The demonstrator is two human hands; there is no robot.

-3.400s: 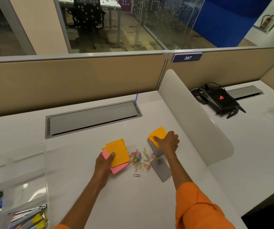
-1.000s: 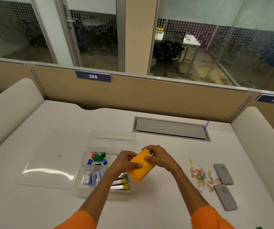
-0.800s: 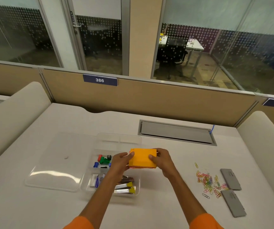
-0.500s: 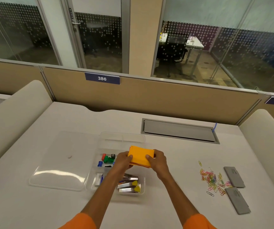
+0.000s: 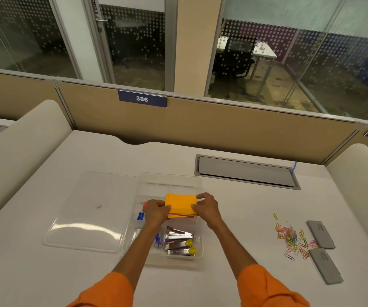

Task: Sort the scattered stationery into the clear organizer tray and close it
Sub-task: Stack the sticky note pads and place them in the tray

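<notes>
Head view: left hand (image 5: 156,212) and right hand (image 5: 207,210) clamp an orange sticky-note stack (image 5: 181,206) (pink edges showing underneath) from either side over the clear organizer tray (image 5: 197,224), its lid (image 5: 87,218) lying open beside it; paper clips (image 5: 293,238) remain scattered on the surface (image 5: 234,209).

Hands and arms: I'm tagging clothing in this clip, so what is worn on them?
Both the left hand and right hand are bare: no gloves, rings or watch visible. Bright orange sleeves are pushed up, leaving the forearms uncovered.
</notes>
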